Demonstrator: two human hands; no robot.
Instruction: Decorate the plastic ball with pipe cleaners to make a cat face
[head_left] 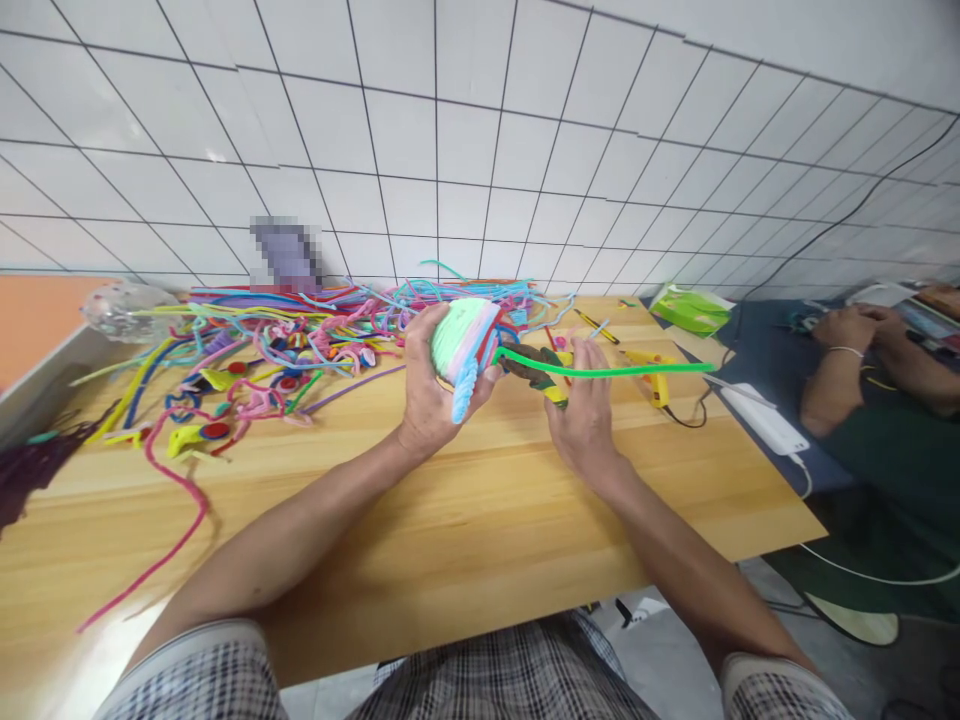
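Pipe cleaners (356, 300) heap on the worktop (465, 540). The left hand's (424, 395) fingers clamp a striped craft piece (456, 340) above it; the right hand's (589, 415) fingers grip pliers (531, 366) beside a green pipe cleaner (637, 371). Rightward lies a glue gun (658, 386).

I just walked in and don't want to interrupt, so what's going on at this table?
A person is working on a pipe-cleaner craft. The left hand holds a striped, wound pastel piece above the wooden table, while the right hand holds pliers up to its side. A bright green pipe cleaner runs from there across the right hand's fingers; whether the pliers grip it is unclear. Loose pipe cleaners lie heaped behind, and a yellow glue gun rests to the right.
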